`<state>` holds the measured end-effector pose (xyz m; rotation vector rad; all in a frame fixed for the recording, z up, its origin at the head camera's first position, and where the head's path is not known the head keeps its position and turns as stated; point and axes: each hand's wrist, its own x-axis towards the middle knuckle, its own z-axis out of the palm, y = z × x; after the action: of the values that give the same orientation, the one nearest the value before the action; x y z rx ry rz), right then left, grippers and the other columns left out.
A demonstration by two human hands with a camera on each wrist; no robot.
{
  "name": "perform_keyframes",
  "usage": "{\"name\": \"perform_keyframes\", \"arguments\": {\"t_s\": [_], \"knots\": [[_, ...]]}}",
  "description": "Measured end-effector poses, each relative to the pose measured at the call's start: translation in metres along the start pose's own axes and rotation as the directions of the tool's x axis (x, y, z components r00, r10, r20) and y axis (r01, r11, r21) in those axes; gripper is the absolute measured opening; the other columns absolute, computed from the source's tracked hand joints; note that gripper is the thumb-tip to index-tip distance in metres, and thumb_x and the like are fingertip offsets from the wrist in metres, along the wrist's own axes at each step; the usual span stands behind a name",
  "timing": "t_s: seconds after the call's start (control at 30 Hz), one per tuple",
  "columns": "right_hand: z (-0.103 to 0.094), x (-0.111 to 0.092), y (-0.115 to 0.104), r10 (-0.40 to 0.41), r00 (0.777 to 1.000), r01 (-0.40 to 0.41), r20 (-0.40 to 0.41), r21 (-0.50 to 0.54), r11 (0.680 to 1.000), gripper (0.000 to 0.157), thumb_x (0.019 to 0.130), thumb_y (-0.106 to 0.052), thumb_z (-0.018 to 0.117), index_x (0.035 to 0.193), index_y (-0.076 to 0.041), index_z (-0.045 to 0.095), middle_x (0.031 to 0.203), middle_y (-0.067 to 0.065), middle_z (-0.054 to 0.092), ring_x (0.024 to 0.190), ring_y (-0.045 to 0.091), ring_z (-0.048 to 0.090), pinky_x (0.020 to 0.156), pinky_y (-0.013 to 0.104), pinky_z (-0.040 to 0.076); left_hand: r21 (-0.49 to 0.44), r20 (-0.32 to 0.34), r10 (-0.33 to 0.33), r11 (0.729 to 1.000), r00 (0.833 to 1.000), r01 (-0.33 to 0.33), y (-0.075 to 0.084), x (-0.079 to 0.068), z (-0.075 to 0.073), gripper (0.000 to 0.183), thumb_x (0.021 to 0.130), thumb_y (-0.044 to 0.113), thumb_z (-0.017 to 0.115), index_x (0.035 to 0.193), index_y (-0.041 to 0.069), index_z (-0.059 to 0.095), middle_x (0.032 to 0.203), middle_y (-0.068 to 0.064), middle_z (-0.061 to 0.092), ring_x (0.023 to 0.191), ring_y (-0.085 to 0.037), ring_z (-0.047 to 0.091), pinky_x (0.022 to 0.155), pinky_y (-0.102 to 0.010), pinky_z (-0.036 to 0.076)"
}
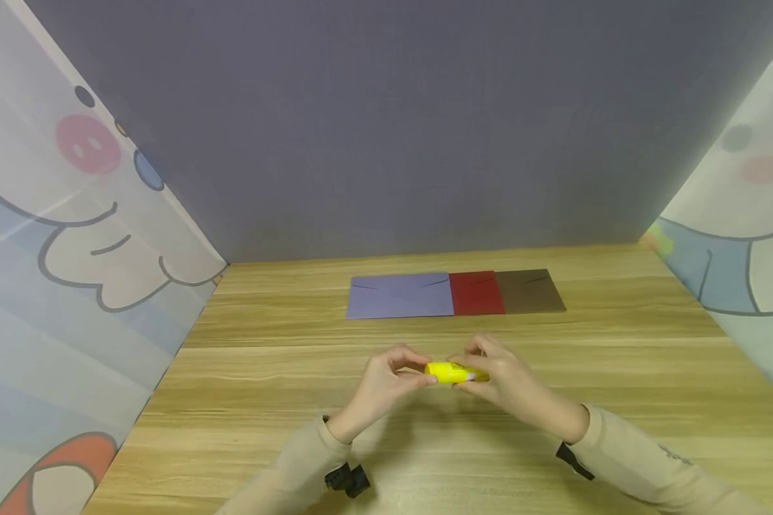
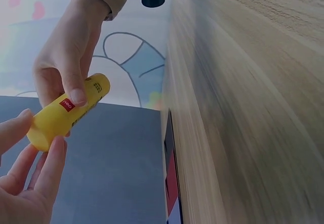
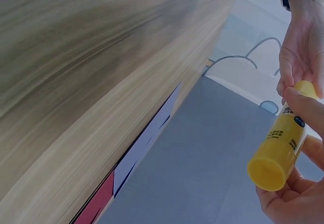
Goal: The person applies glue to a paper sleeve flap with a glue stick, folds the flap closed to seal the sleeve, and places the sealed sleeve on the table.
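Note:
A yellow glue stick [image 1: 449, 372] is held lengthwise between both hands, above the wooden table [image 1: 264, 400]. My left hand [image 1: 386, 383] pinches its left end, the cap end, between thumb and fingers. Around the body of the stick, my right hand [image 1: 505, 375] grips with thumb and fingers. In the left wrist view the glue stick [image 2: 68, 111] shows a small red label close to the right thumb. The right wrist view shows the round base of the glue stick [image 3: 276, 153] and dark print along its side.
Beyond the hands, a lavender envelope [image 1: 399, 296], a red envelope [image 1: 477, 295] and a brown envelope [image 1: 531, 292] lie overlapping in a row. A grey panel [image 1: 412, 129] rises behind the table. Cartoon-printed sheets [image 1: 51, 236] stand at both sides.

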<state>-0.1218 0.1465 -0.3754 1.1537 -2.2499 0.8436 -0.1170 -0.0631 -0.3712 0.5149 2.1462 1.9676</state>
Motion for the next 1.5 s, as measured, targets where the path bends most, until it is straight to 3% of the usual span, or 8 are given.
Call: {"name": "perform_keyframes", "arguments": {"t_s": [0.33, 0.47, 0.6, 0.7, 0.83, 1.17, 1.33, 1.5], "knots": [[0.003, -0.002, 0.003, 0.002, 1.000, -0.002, -0.005, -0.020, 1.000, 0.031, 0.061, -0.013, 0.078, 0.087, -0.001, 0.067, 0.080, -0.003, 0.046, 0.071, 0.006, 0.043, 0.061, 0.006, 0.038, 0.074, -0.030, 0.014, 0.997, 0.999, -0.012, 0.000, 0.000, 0.005, 0.023, 0.075, 0.003, 0.068, 0.096, -0.005, 0.061, 0.095, -0.018, 0.060, 0.074, -0.017, 0.062, 0.068, -0.024, 0.052], [0.004, -0.003, 0.004, -0.001, 1.000, 0.001, -0.016, -0.012, 1.000, 0.036, 0.079, -0.037, 0.060, 0.086, -0.002, 0.066, 0.078, -0.004, 0.045, 0.070, 0.005, 0.042, 0.060, 0.005, 0.036, 0.124, -0.025, 0.055, 0.991, 0.998, -0.051, 0.008, -0.002, 0.007, 0.023, 0.075, 0.001, 0.067, 0.096, -0.006, 0.061, 0.093, -0.018, 0.060, 0.079, -0.028, 0.060, 0.070, -0.025, 0.051], [0.004, -0.005, 0.005, 0.005, 1.000, -0.005, -0.022, -0.010, 1.000, 0.046, 0.083, -0.044, 0.046, 0.086, -0.002, 0.065, 0.079, -0.004, 0.047, 0.069, 0.005, 0.043, 0.061, 0.006, 0.037, 0.160, -0.002, 0.093, 0.983, 0.996, -0.091, 0.021, -0.005, 0.006, 0.023, 0.076, -0.002, 0.066, 0.096, -0.009, 0.060, 0.092, -0.020, 0.060, 0.083, -0.033, 0.058, 0.073, -0.028, 0.050], [0.004, -0.006, 0.006, 0.025, 1.000, -0.025, -0.016, -0.005, 1.000, 0.036, 0.078, -0.035, 0.062, 0.086, -0.001, 0.064, 0.079, -0.003, 0.048, 0.068, 0.005, 0.044, 0.061, 0.006, 0.039, 0.184, 0.006, 0.093, 0.979, 0.996, -0.093, 0.027, -0.007, 0.005, 0.021, 0.076, -0.002, 0.065, 0.095, -0.009, 0.060, 0.092, -0.021, 0.061, 0.082, -0.032, 0.058, 0.073, -0.029, 0.050], [0.001, -0.008, 0.009, 0.068, 0.997, -0.068, -0.023, 0.016, 0.998, 0.034, 0.059, -0.010, 0.079, 0.088, 0.001, 0.063, 0.080, -0.001, 0.053, 0.065, 0.006, 0.048, 0.060, 0.010, 0.044, 0.229, 0.005, 0.106, 0.968, 0.994, -0.105, 0.028, -0.007, 0.002, 0.018, 0.076, -0.002, 0.065, 0.092, -0.009, 0.061, 0.091, -0.020, 0.062, 0.081, -0.030, 0.059, 0.072, -0.030, 0.050], [-0.011, -0.013, 0.025, 0.190, 0.979, -0.185, -0.070, 0.078, 0.980, 0.038, 0.054, 0.006, 0.078, 0.088, 0.001, 0.062, 0.082, 0.002, 0.058, 0.071, 0.010, 0.055, 0.062, 0.025, 0.051, 0.328, 0.041, 0.133, 0.934, 0.990, -0.139, -0.007, -0.002, -0.015, 0.012, 0.079, 0.003, 0.064, 0.090, -0.001, 0.065, 0.090, -0.014, 0.064, 0.079, -0.020, 0.059, 0.068, -0.025, 0.049], [-0.018, -0.018, 0.038, 0.271, 0.959, -0.266, -0.084, 0.065, 0.962, 0.036, 0.055, 0.008, 0.077, 0.087, 0.002, 0.061, 0.083, 0.005, 0.060, 0.073, 0.013, 0.059, 0.065, 0.031, 0.052, 0.357, 0.055, 0.135, 0.923, 0.989, -0.145, -0.015, -0.002, -0.025, 0.013, 0.080, 0.009, 0.064, 0.090, 0.001, 0.066, 0.089, -0.008, 0.065, 0.079, -0.014, 0.058, 0.068, -0.024, 0.049], [-0.028, -0.025, 0.054, 0.363, 0.926, -0.355, -0.102, 0.095, 0.930, 0.035, 0.057, 0.012, 0.074, 0.088, 0.006, 0.059, 0.084, 0.011, 0.060, 0.078, 0.001, 0.055, 0.066, 0.032, 0.053, 0.379, 0.046, 0.120, 0.916, 0.992, -0.129, -0.017, -0.004, -0.034, 0.013, 0.082, 0.011, 0.063, 0.091, 0.003, 0.066, 0.090, -0.005, 0.064, 0.079, -0.013, 0.058, 0.070, -0.025, 0.049]]}}
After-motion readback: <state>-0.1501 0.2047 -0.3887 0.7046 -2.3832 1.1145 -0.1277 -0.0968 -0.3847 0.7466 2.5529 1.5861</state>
